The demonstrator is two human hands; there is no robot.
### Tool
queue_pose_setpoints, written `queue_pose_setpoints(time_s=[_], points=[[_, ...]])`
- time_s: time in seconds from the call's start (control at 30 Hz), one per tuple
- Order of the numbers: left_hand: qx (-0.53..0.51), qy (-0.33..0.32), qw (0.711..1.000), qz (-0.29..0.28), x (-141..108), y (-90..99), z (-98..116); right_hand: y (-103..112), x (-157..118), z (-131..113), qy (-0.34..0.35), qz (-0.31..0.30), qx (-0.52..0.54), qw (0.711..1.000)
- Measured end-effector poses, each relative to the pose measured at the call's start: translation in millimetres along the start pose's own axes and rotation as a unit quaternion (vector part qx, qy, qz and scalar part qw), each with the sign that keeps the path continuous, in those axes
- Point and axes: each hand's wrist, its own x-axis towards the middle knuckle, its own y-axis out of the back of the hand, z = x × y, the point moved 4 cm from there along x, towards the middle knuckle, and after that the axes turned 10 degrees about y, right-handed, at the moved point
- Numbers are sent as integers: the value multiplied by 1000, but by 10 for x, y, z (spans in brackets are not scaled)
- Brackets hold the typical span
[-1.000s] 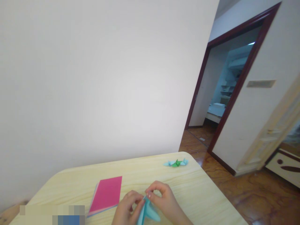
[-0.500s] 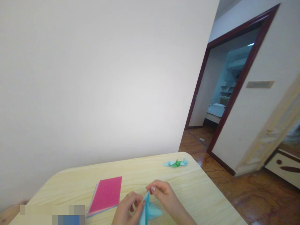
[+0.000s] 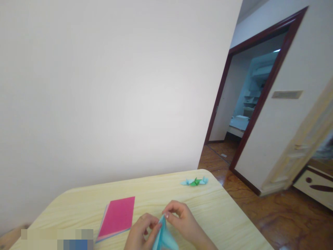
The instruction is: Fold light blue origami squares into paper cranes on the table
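Head view: pale blue folded origami paper upright, its tip pinched between left hand and right hand.

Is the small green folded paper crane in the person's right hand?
No, the small green paper crane lies on the pale wooden table, away from the left hand and right hand.

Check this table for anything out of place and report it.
Nothing looks damaged. The pink paper stack sits slightly fanned, lower sheets showing along its edges, and a pixelated patch hides the near-left corner of the table. The folded blue paper between the left hand and right hand looks intact.
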Motion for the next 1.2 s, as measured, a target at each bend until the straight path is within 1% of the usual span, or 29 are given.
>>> queue_pose_setpoints(time_s=[0.1, 0.2, 0.4, 0.5, 0.57, 0.67, 0.77, 0.8, 0.87, 0.93, 1.0, 1.1, 1.2], points=[[10, -3, 1000, 12, 13, 5, -2, -7, 2, -20, 3, 5, 3, 1000], [21, -13, 1000, 10, 16, 1, 2, -25, 3, -21, -3, 14, 14, 1000], [20, -15, 1000, 6, -6, 13, 37, -91, -7, -10, -58, 15, 89, 994], [7, -10, 1000, 15, -3, 27, 41, -107, -7, -41, -44, 9, 109, 993], [-3, -1, 1000, 18, 5, 27, 27, -109, -6, -44, -34, 3, 108, 994], [-11, 15, 1000, 12, 12, 12, -6, -100, -1, -2, -42, -7, 90, 995], [-28, 19, 999, 3, 7, 9, -19, -58, 15, 31, -43, 6, 69, 997], [-39, 12, 999, -2, 3, 13, -11, -37, 22, 34, -43, 13, 62, 997], [-67, -27, 997, -15, -10, 25, 31, 2, 36, 30, -39, 24, 50, 998], [-80, -82, 992, -45, -30, 19, 83, 35, 44, 23, -39, 31, 42, 998], [-74, -118, 987, -74, -47, -6, 110, 55, 46, 20, -44, 33, 39, 998], [-38, -130, 985, -111, -63, -64, 98, 67, 41, 13, -51, 26, 36, 998], [8, -123, 984, -129, -77, -105, 61, 69, 36, -15, -47, 7, 35, 998]])
